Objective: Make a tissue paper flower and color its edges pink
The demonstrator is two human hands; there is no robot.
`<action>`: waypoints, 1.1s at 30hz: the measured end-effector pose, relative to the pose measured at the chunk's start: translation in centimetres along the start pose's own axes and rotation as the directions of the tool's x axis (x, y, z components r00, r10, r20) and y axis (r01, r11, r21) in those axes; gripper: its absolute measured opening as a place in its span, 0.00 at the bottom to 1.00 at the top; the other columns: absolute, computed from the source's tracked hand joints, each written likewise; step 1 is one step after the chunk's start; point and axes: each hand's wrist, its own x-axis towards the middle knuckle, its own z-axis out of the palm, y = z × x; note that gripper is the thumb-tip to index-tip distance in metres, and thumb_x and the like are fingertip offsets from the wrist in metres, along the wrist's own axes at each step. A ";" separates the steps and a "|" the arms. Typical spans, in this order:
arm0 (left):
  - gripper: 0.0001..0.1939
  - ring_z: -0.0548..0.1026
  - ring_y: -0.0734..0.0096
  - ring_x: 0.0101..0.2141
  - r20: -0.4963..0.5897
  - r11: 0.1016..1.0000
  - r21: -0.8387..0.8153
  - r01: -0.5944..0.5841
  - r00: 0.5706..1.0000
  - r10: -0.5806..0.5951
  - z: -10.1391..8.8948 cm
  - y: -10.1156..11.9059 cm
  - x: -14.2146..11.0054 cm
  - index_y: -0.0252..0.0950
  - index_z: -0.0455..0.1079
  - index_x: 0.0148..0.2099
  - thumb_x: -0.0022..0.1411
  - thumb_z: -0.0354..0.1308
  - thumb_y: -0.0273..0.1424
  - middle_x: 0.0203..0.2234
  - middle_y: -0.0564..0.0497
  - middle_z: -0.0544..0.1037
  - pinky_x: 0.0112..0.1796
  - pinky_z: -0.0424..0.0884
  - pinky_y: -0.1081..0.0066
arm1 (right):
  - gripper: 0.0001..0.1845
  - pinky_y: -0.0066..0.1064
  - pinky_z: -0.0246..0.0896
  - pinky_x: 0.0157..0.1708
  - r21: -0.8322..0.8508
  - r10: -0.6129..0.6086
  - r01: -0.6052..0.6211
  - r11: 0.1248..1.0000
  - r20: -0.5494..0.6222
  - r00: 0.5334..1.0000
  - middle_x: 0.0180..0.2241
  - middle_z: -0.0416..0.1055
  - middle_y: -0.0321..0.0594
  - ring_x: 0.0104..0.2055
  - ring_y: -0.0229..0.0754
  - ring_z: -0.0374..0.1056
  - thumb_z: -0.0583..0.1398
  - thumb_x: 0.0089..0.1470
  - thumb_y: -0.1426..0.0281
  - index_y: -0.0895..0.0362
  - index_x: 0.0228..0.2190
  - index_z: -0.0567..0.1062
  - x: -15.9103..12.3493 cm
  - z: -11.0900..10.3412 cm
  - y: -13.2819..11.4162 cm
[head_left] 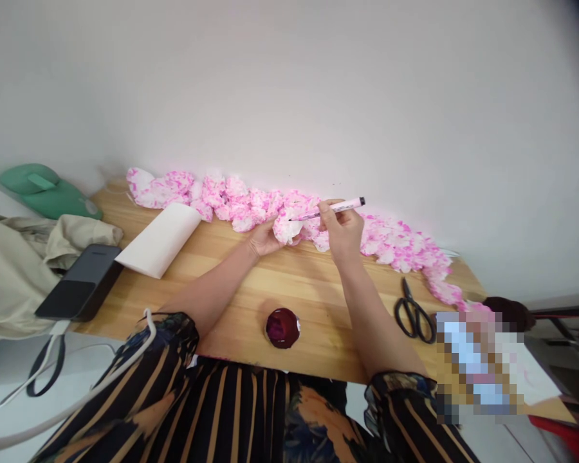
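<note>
My left hand (266,239) is closed around the underside of a crumpled white paper flower (286,230), which has only faint pink on it. Between the fingers and thumb of my right hand (343,233) is a pale pink marker pen (340,207). Its dark tip points left and meets or nearly meets the flower. Behind both hands, a long row of pink-and-white crumpled paper flowers (400,244) lies along the wall. A small round cup with dark red contents (283,328) stands on the wooden table (231,276), between my forearms.
Black-handled scissors (415,315) lie to the right, near a blurred patch. At left are a folded white paper (161,238), a dark power bank (82,283) with a cable, beige cloth (14,270) and a green bottle-like object (53,193). A pale wall bounds the table's back.
</note>
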 end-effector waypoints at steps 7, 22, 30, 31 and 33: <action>0.15 0.81 0.54 0.41 0.021 1.000 -0.009 -0.020 1.000 0.020 -0.4 -0.1 0.2 0.30 0.73 0.50 0.70 0.48 0.30 0.39 0.39 0.83 0.51 0.72 0.49 | 0.15 0.28 0.56 0.22 0.013 -0.049 0.050 0.999 -0.007 0.999 0.17 0.64 0.30 0.21 0.33 0.59 0.68 0.53 0.54 0.53 0.29 0.77 0.0 -0.4 -1.0; 0.17 0.81 0.54 0.38 0.048 1.000 0.004 -0.020 0.999 0.019 -0.7 0.0 0.4 0.30 0.73 0.51 0.72 0.46 0.33 0.38 0.39 0.83 0.50 0.71 0.49 | 0.16 0.28 0.56 0.21 -0.099 -0.079 0.077 0.992 -0.018 0.997 0.18 0.66 0.30 0.21 0.33 0.60 0.68 0.53 0.55 0.55 0.28 0.77 -0.2 -0.4 -1.8; 0.17 0.81 0.57 0.37 -0.002 0.998 -0.024 -0.066 0.998 0.066 -0.5 -0.2 0.5 0.30 0.72 0.56 0.72 0.47 0.30 0.39 0.41 0.83 0.50 0.73 0.51 | 0.15 0.27 0.55 0.22 -0.172 -0.020 0.027 0.985 0.041 0.999 0.20 0.66 0.30 0.21 0.32 0.59 0.67 0.54 0.56 0.56 0.30 0.78 0.0 -0.2 1.0; 0.18 0.82 0.57 0.38 0.001 0.997 -0.017 -0.075 0.997 0.075 -0.5 -0.2 0.5 0.30 0.72 0.56 0.72 0.47 0.30 0.39 0.41 0.83 0.50 0.73 0.52 | 0.15 0.27 0.55 0.22 -0.187 -0.015 0.022 0.982 0.042 0.999 0.20 0.66 0.30 0.21 0.32 0.59 0.67 0.54 0.56 0.56 0.30 0.78 0.0 -0.2 1.2; 0.19 0.82 0.56 0.40 0.003 0.995 0.002 -0.095 0.995 0.095 -0.6 -0.3 0.6 0.29 0.71 0.58 0.72 0.47 0.30 0.40 0.40 0.83 0.52 0.73 0.52 | 0.15 0.27 0.55 0.22 -0.207 -0.020 0.028 0.978 0.040 0.999 0.20 0.66 0.30 0.22 0.32 0.59 0.66 0.53 0.57 0.56 0.30 0.78 0.0 -0.2 1.0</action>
